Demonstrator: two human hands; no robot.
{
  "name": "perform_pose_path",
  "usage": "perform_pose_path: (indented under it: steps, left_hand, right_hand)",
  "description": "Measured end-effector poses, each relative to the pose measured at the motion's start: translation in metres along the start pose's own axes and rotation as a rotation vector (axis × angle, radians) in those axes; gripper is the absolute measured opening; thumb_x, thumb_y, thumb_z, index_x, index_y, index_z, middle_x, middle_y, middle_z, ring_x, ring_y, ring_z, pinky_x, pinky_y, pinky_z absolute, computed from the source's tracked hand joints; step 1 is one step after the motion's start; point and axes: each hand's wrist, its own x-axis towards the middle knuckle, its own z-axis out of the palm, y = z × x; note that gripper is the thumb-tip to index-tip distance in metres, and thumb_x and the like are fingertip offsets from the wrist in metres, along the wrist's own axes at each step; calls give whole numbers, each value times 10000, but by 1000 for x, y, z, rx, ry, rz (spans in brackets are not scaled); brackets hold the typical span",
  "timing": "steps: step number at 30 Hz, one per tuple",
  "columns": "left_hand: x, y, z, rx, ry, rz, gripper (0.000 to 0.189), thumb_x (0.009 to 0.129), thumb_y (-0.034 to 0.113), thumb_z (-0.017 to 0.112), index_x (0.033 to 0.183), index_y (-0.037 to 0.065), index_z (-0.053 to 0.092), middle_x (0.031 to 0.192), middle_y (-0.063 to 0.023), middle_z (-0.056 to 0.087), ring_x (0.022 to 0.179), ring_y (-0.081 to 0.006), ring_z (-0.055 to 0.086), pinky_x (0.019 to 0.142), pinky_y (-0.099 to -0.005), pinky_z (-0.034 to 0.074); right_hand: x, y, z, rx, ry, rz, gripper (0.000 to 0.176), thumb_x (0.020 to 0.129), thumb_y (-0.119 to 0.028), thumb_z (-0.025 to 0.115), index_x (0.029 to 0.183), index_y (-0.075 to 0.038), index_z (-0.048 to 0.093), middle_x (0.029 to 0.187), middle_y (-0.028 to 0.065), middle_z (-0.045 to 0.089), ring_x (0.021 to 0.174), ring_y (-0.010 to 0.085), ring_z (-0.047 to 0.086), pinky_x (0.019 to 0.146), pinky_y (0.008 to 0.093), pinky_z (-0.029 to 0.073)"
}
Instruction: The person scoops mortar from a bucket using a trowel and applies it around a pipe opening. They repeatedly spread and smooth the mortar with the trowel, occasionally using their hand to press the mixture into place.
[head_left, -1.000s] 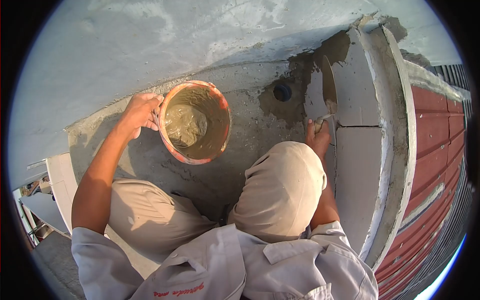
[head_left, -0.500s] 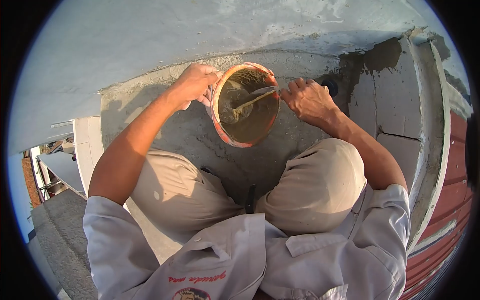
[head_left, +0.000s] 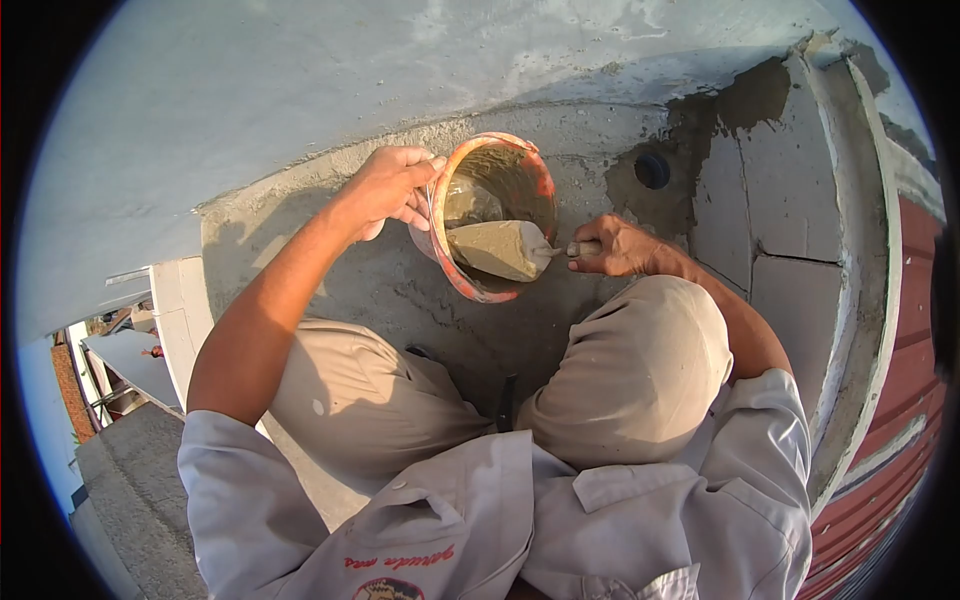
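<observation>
An orange-rimmed bucket (head_left: 546, 180), tilted so that its mouth faces me, holds wet grey-brown mortar (head_left: 472, 200). My left hand (head_left: 392, 190) grips the bucket's rim at its left side, thumb over the edge. In my right hand (head_left: 618, 247) is the short handle of a trowel (head_left: 500, 250). The trowel's blade, coated in mortar, lies across the lower part of the bucket's mouth and points left. My right fingers are wrapped round the handle, just outside the bucket's right side.
A round dark hole (head_left: 652, 170) is in the cement floor right of the bucket. Pale blocks (head_left: 795, 190) line the right, with red corrugated sheeting (head_left: 890, 400) beyond. A smooth grey wall (head_left: 300, 90) rises ahead. My bent knees flank the area below the bucket.
My right hand has moved down towards me, bringing the trowel blade from the bucket's middle to its lower edge, with its face now visible. The floor hole is more exposed. My left hand keeps its hold.
</observation>
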Motion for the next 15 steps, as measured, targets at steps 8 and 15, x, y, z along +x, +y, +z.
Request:
perform_pose_path:
  steps: [8, 15]
  left_hand:
    - [-5, -4, -12, -8, 33, -15, 336, 1068, 346, 549, 1116, 26, 637, 907, -46, 648, 697, -126, 658, 601, -273, 574]
    - [-1, -1, -11, -20, 35, -21, 334, 1066, 349, 558, 1078, 32, 660, 883, -41, 665, 673, -115, 653, 599, -276, 577]
  right_hand:
    - [-88, 32, 56, 479, 662, 190, 219, 891, -194, 757, 979, -10, 677, 749, -1, 577, 719, 117, 520, 642, 328, 427]
    - [-118, 56, 63, 280, 1193, 411, 330, 956, -172, 637, 1227, 10, 583, 859, 231, 698, 732, 221, 682, 683, 374, 534]
